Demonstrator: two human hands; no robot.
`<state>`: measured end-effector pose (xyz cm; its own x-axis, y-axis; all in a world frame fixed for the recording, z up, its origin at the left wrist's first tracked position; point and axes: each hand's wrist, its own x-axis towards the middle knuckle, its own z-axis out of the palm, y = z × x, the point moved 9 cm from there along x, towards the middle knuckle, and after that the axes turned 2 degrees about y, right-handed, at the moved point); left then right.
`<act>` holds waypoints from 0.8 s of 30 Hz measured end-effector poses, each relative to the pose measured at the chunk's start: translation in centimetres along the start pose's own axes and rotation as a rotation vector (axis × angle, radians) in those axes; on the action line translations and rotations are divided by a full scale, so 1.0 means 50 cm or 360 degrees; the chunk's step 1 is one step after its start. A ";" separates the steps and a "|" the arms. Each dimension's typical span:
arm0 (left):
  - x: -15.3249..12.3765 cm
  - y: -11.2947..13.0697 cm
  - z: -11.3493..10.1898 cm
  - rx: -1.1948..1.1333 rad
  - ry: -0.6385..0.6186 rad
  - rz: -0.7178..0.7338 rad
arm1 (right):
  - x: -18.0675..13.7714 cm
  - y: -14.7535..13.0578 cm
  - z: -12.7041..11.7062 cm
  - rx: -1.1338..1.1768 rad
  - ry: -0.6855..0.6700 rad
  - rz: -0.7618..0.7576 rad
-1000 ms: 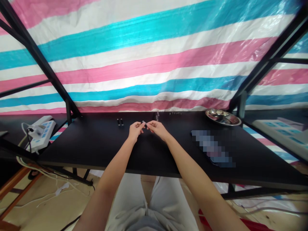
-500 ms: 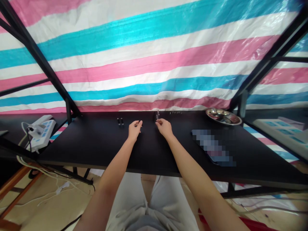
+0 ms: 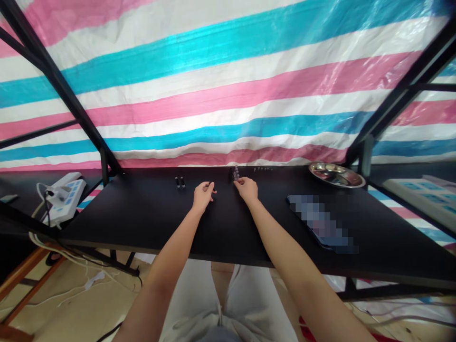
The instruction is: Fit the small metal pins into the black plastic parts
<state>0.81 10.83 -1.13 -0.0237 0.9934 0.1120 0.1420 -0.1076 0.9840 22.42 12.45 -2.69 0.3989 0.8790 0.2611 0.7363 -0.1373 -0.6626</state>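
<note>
The right hand [image 3: 247, 189] is bringing bent fingertips to the near end of the small pieces [image 3: 236, 172], which are lying just beyond. The left hand [image 3: 203, 196] is resting half-curled, right of two tubes [image 3: 180, 182]. Neither hand's grip is showing clearly.

Pale-ended black cylinders [image 3: 183, 182], black tabletop [image 3: 142, 213]

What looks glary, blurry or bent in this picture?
Head view: white glare streaks the sheet at upper right; head view: the plate throws bright reflections; head view: the small parts by the right hand are too soft to identify; head view: pixel blocks hide a patch; head view: the arms look stretched, probably by a wide lens.
</note>
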 end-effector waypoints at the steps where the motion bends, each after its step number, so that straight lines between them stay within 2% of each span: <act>1: 0.001 -0.002 0.000 -0.0004 0.0005 0.0000 | 0.002 0.001 0.000 -0.0009 0.0000 0.0003; 4: 0.004 -0.006 0.000 0.0054 0.0001 0.0028 | 0.005 0.002 0.002 -0.0023 -0.0013 0.0013; 7: 0.004 0.007 0.011 0.0338 -0.0053 0.0159 | 0.006 0.002 0.003 -0.0038 -0.0029 0.0022; 14: 0.024 0.056 0.078 0.0959 -0.0128 0.0452 | 0.003 -0.003 -0.001 -0.0075 -0.0063 0.0048; 18: 0.054 0.051 0.114 0.1094 -0.0081 0.0427 | 0.003 -0.003 -0.002 -0.0094 -0.0086 0.0061; 24: 0.080 0.029 0.139 0.1171 -0.0034 0.0345 | 0.006 0.000 0.001 -0.0097 -0.0073 0.0041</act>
<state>7.81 14.91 -0.23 0.0979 0.9545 0.2816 0.7637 -0.2535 0.5937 22.52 12.73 -2.65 0.3940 0.8946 0.2111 0.7583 -0.1866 -0.6246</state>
